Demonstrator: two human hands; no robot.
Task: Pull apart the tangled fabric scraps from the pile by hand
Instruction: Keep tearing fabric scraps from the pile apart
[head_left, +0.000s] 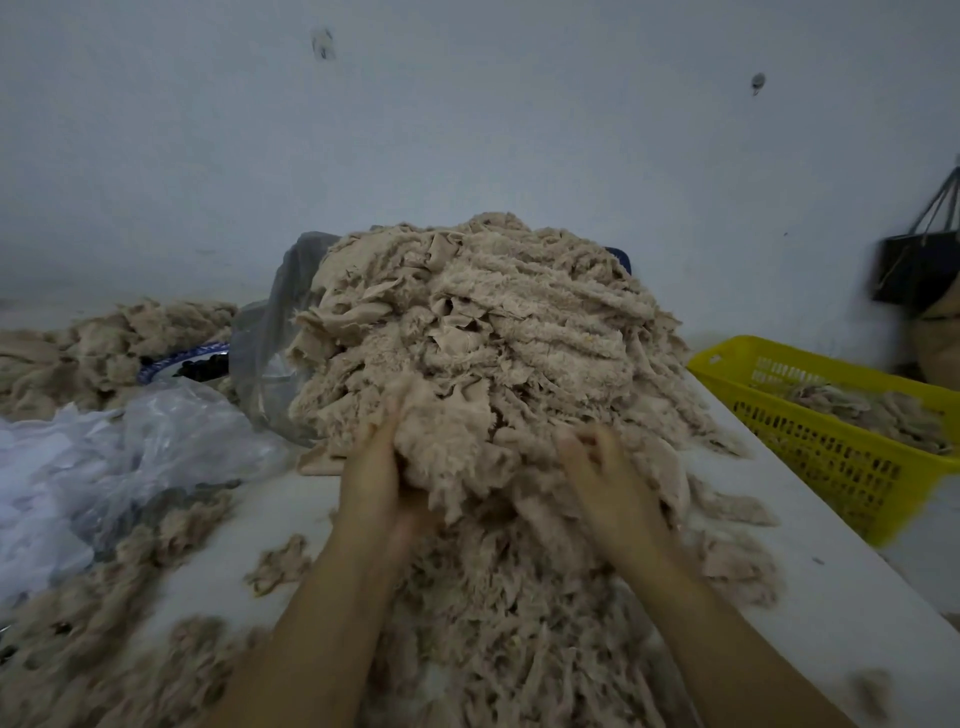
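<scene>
Scrap clump (452, 441) gripped between left hand (375, 470) and right hand (610, 480), at pile (478, 312) front.

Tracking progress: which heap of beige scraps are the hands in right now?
The big centre pile: left hand and right hand grip its near edge. The far-left heap and the scraps in the yellow basket lie untouched.

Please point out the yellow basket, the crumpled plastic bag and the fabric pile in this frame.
yellow basket (821, 447): head view, on its near perforated wall.
crumpled plastic bag (156, 431): head view, on its clear folds.
fabric pile (493, 322): head view, on the upper middle of the heap.
</scene>
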